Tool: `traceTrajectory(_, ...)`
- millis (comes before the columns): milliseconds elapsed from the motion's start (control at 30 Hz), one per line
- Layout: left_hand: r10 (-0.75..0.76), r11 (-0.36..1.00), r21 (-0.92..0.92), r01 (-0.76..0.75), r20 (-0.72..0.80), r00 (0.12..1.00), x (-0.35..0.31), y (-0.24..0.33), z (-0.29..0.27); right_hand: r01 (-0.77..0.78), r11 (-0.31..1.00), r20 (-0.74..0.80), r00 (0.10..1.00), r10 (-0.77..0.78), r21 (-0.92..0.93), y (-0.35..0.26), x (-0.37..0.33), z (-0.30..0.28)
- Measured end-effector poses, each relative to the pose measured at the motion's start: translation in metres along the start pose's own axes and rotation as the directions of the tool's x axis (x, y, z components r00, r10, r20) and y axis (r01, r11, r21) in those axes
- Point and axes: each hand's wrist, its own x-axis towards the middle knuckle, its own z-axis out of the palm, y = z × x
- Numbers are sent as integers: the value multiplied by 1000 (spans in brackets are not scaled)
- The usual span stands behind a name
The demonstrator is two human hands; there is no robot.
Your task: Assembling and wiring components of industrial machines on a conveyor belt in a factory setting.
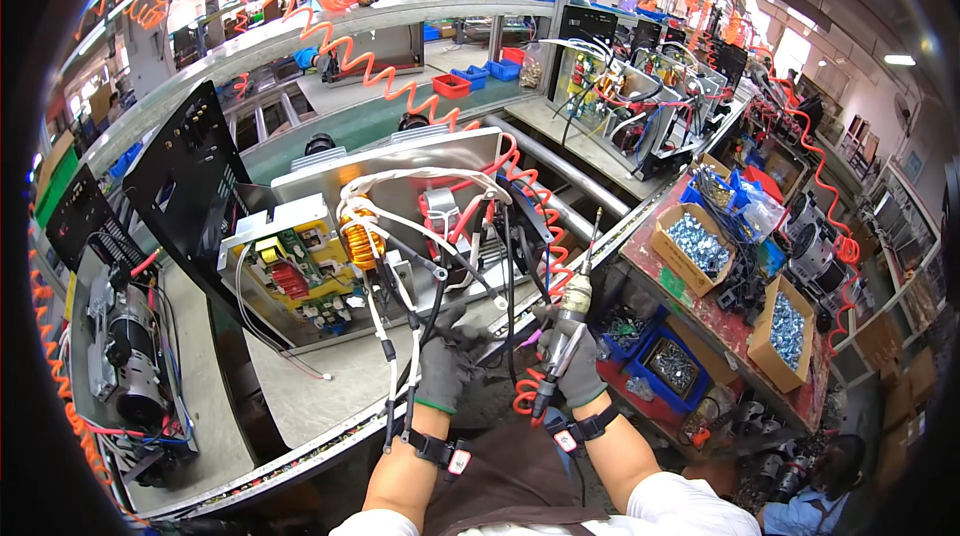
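My right hand, in a grey glove, is wrapped round a power screwdriver whose long bit points up and away. My left hand, gloved too, is among white and black cables that hang from the unit in front of me. Its fingers look bent together, but the cables partly hide them and whatever they hold. Past the hands stands the open electrical unit, with a yellow circuit board, a copper-wound coil, metal heat sinks and a black panel. Ring terminals end several cables.
At right, a red bench bears cardboard boxes of screws; blue bins of small parts sit below. Another unit with a black motor lies left. More units line the far conveyor. Orange coiled hoses hang overhead. People work beyond.
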Motion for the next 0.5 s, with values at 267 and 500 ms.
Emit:
traceTrajectory(267,-391,769,618,166,249,886,13,-3,11,1,999,-17,1000,-2,-45,-13,-3,2)
traceTrajectory(500,-131,793,608,32,119,984,25,-16,30,-29,1000,-47,998,30,12,-5,3,-2)
